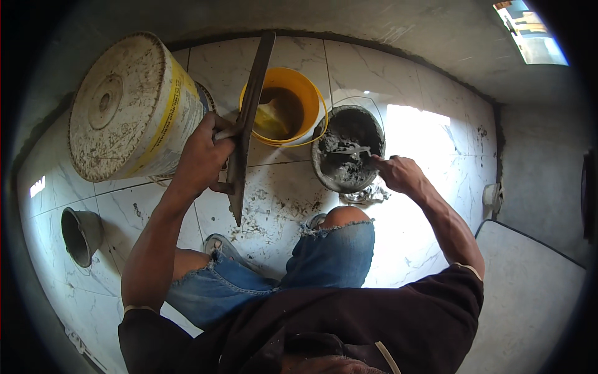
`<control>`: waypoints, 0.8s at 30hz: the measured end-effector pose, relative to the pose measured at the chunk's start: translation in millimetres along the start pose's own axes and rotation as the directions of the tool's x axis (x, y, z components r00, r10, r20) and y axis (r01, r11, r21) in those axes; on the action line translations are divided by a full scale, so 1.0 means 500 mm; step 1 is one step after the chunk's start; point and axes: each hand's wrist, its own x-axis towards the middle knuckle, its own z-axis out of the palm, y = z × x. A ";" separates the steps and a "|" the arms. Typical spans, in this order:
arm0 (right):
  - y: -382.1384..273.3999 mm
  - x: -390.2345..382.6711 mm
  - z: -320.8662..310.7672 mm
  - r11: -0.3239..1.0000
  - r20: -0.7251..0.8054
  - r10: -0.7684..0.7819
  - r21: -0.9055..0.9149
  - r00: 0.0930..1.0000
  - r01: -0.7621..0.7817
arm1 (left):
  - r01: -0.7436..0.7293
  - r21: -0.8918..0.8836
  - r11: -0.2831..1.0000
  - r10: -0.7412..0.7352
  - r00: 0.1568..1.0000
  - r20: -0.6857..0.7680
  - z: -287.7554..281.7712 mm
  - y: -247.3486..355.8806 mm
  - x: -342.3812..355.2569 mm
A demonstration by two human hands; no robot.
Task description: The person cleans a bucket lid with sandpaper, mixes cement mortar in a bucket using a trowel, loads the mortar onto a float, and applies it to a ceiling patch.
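Note:
My left hand (208, 149) is closed round the handle of a long, narrow plastering float (254, 90), which stands on edge with its blade seen nearly side-on. Beyond the blade is a yellow bucket (311, 96) of murky water with a yellowish thing in it. My right hand (400, 174) is closed at the right rim of a dark bucket (319, 167) with wet grey mortar (341, 128) inside. From its fingers a small, mortar-smeared trowel (352, 150) reaches into this bucket; its handle is mostly hidden by the hand.
A big white container (140, 100) with a yellow band stands to the left. Nearer me is a small grey bucket (81, 237), tipped on its side. Crumpled material (369, 195) lies by the mortar bucket. Mortar crumbs dot the tiled floor (283, 187); bare grey walls (374, 25) surround it.

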 end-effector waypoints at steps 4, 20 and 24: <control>-0.004 -0.027 -0.077 0.986 0.048 0.058 -0.162 0.997 -0.049 | 0.002 -0.034 0.999 -0.002 1.000 0.003 -0.016 -0.009 -0.004; -0.059 -0.029 -0.095 0.994 0.114 0.001 -0.110 0.993 0.012 | 0.070 -0.029 0.997 -0.069 0.997 0.018 -0.044 0.013 0.001; -0.022 0.004 -0.125 0.987 0.120 0.054 -0.158 0.991 -0.035 | 0.028 -0.013 1.000 -0.028 1.000 0.013 -0.034 0.005 0.015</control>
